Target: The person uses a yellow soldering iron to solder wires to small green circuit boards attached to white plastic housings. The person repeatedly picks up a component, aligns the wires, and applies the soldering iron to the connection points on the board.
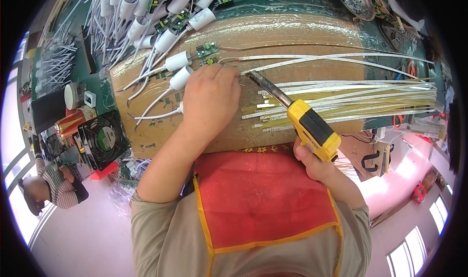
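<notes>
My left hand [213, 95] is over the brown work board [161, 143], its fingers curled together beside the ends of LED strips. What they pinch is hidden under the hand. In my right hand [312, 161] is a yellow and black soldering gun [314, 126]. Its metal barrel slants up to the left, and the tip is close to my left fingertips and one white LED strip [351, 61]. Just beyond the left hand lie white plastic sleeves [177, 61] with cables, and a small green circuit board [207, 49] wired to another strip.
Several white and yellow LED strips [341, 99] lie side by side on the right. A heap of white sleeves, cables and boards [141, 23] fills the far left. A black fan [103, 139] stands at left; a metal dish [355, 0] is far right. Another person [61, 184] is at left.
</notes>
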A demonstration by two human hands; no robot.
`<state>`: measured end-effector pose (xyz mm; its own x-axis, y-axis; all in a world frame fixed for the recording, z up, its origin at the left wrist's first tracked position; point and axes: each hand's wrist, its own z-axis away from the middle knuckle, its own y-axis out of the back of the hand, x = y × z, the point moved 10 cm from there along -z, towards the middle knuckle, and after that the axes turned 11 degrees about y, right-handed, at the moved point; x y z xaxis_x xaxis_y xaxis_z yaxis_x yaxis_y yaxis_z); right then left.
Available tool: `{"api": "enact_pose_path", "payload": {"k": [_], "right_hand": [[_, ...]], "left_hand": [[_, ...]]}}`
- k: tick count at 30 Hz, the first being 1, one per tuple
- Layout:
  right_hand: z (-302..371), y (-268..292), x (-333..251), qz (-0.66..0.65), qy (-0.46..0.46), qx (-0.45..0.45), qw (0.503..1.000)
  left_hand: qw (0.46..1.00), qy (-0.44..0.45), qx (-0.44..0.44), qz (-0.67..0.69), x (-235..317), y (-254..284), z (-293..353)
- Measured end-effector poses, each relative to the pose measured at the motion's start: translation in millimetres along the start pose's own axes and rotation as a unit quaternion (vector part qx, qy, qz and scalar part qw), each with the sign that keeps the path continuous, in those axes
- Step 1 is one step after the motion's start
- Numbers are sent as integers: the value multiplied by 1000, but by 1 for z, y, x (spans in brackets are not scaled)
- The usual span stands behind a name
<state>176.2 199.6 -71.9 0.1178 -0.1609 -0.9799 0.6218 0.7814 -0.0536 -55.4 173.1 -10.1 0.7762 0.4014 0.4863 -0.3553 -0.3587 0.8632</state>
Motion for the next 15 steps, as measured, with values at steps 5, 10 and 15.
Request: {"api": "enact_pose_path", "payload": {"k": [5,10,15], "right_hand": [[0,0,1,-18,6,17,1000],[0,0,1,-5,-3,4,1000],[1,0,2,-21,-3,17,1000]], "left_hand": [[1000,5,-9,-4,0,-1,-1],[1000,4,-11,-1,0,-1,-1],[1000,-1,-12,-3,0,-1,-1]]}}
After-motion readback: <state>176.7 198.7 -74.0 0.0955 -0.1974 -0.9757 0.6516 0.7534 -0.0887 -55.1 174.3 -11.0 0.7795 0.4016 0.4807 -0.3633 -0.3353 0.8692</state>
